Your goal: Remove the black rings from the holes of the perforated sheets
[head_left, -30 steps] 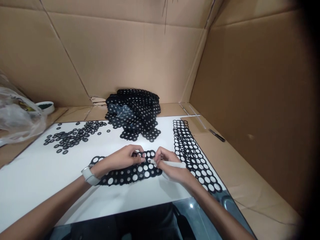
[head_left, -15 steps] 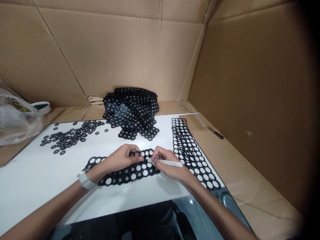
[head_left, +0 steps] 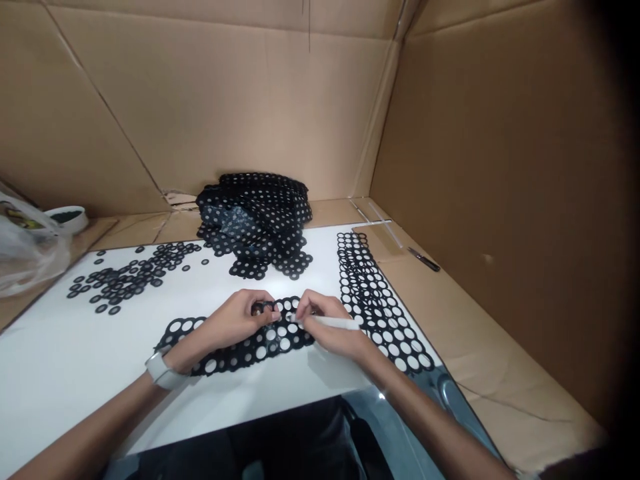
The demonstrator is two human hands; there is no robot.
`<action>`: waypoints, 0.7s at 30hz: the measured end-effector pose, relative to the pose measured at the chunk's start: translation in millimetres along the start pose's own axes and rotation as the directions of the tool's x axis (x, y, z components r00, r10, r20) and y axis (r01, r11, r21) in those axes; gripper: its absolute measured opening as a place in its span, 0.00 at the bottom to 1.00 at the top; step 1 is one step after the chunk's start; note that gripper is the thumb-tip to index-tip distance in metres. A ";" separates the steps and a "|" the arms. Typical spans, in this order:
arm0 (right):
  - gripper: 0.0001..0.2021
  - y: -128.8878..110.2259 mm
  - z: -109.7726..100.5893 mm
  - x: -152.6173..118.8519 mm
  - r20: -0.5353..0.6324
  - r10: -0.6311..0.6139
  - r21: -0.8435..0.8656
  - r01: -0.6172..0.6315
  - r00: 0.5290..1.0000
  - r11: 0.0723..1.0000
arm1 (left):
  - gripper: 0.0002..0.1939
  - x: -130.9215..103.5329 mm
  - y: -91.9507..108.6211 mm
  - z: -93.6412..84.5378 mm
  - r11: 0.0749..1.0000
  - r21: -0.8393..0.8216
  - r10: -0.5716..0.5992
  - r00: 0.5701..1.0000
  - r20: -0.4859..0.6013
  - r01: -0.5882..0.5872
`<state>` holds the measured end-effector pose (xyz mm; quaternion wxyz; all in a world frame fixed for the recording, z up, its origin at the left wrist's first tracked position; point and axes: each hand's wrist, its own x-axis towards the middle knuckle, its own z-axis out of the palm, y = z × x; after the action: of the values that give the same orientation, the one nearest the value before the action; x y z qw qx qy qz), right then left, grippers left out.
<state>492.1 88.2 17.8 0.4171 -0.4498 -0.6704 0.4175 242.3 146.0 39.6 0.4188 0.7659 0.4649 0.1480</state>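
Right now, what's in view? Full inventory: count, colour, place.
board: 1, white, across the work area
ring sheet: 1, black, front middle of board
pen-like tool: 1, white, at the ring sheet's right part
loose rings: dozens, dark, board's far left
dotted heap: 1, black with pale dots, far middle
second ring sheet: 1, black, board's right side
slim tool: 1, dark, right of board
plastic bag: 1, translucent, left edge
round tub: 1, white, behind the bag
cardboard walls: 2, brown, back and right
wristband: 1, pale, left wrist
left hand: 1, bare, fingers at the front ring sheet
right hand: 1, bare, holding the pen-like tool
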 end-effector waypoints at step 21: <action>0.26 10.8 -23.3 -4.2 -0.038 0.051 0.222 -0.041 0.998 0.974 | 0.17 7.0 4.0 0.9 0.974 -0.016 0.227 0.970 0.085 -0.227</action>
<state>517.6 91.2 14.0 0.4693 -0.4249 -0.5999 0.4893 248.9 150.5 41.1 0.4211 0.8185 0.3553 0.1628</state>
